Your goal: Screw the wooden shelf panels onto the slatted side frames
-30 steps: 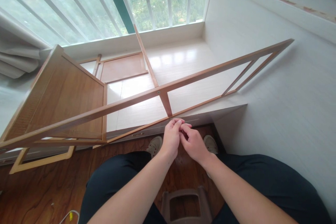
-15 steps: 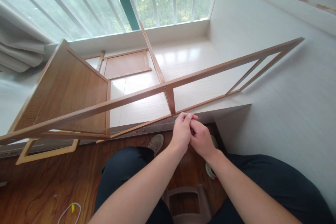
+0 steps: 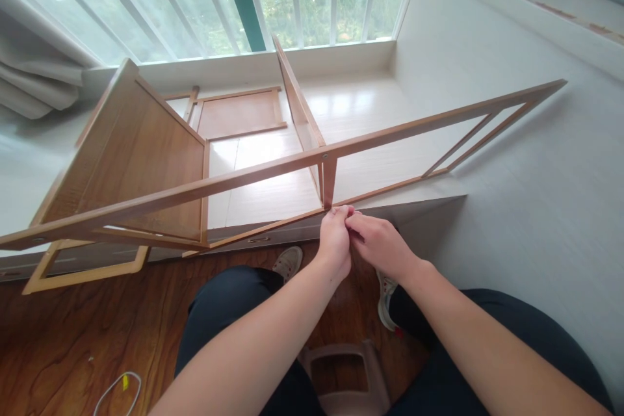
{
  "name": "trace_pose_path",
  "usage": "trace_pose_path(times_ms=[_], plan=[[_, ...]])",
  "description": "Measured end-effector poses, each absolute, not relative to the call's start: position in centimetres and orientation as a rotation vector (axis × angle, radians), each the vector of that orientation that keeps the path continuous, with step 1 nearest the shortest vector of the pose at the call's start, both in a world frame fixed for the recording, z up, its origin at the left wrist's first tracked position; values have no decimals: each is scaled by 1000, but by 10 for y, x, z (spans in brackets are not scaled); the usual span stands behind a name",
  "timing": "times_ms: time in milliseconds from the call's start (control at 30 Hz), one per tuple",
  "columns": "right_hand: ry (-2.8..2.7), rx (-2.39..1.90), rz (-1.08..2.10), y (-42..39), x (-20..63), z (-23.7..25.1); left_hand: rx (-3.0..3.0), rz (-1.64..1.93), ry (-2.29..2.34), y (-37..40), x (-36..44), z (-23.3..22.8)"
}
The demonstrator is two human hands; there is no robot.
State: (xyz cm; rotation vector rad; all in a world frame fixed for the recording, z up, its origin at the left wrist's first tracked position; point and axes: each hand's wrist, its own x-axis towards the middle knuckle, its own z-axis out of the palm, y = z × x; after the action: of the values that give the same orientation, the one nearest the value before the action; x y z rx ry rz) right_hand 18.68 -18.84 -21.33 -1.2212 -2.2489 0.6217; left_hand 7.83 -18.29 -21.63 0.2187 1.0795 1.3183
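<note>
My left hand (image 3: 335,234) is closed, its fingertips at the foot of the short middle post (image 3: 329,179) of a long wooden frame (image 3: 258,169). Pressed up against it from the right, my right hand (image 3: 383,242) is closed too, with bent fingers. Whatever the fingers of either hand hold, if anything, is hidden. A metal fastener (image 3: 325,156) shows in the top rail above the post. Behind that post stands an upright wooden divider panel (image 3: 299,101). To the left, a larger wooden panel (image 3: 146,162) meets the frame.
A flat wooden panel (image 3: 241,114) lies on the white window ledge (image 3: 361,110). Below the frame at left hangs a light wooden loop (image 3: 88,281). A plastic stool (image 3: 341,396) is between my legs, and a white cable (image 3: 117,393) lies on the floor. A wall (image 3: 531,208) bounds the right.
The view has shifted slightly. The divider panel's face now shows more beside the middle post. My hands have come closer to the post's foot, and my right hand has turned more sideways.
</note>
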Motion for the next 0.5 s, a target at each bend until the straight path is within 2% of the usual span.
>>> trace_pose_path(times_ms=[200,500], plan=[[-2265,-1059,515,-184,186,-226,142,1362,1063,-183,72,-217],[-2204,-1063,487,-183,190,-220,49,1283,967,-184,65,-221]])
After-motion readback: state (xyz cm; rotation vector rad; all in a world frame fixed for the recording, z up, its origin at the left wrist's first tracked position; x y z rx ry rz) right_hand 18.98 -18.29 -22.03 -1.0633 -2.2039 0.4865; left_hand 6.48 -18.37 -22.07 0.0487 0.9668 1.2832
